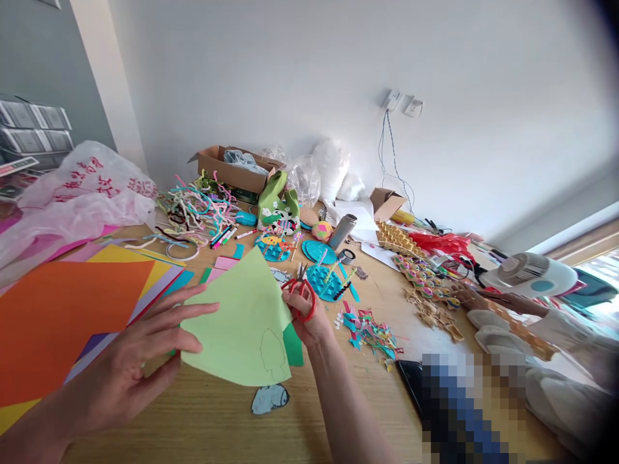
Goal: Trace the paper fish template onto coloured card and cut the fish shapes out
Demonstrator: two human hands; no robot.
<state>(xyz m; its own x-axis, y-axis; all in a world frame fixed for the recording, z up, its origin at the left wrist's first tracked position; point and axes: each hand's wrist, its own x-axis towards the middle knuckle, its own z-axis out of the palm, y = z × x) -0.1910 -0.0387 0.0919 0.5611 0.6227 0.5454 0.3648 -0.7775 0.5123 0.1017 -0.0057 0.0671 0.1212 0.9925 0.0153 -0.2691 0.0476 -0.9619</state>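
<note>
Pale-green sheet [232, 316], between both hands above the near worktop [203, 428]: probably light, flexible, easily creased; hold by edges. Left hand [133, 361]: fingers spread at left edge, grip unclear. Right hand [309, 325]: closed around red scissors [300, 282].

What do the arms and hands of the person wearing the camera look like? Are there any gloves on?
No gloves! The left hand and right hand are both bare. No sleeve shows on the left forearm or the right forearm, and I see no watch or bracelet. Some of the right hand's fingers are hidden.
</note>
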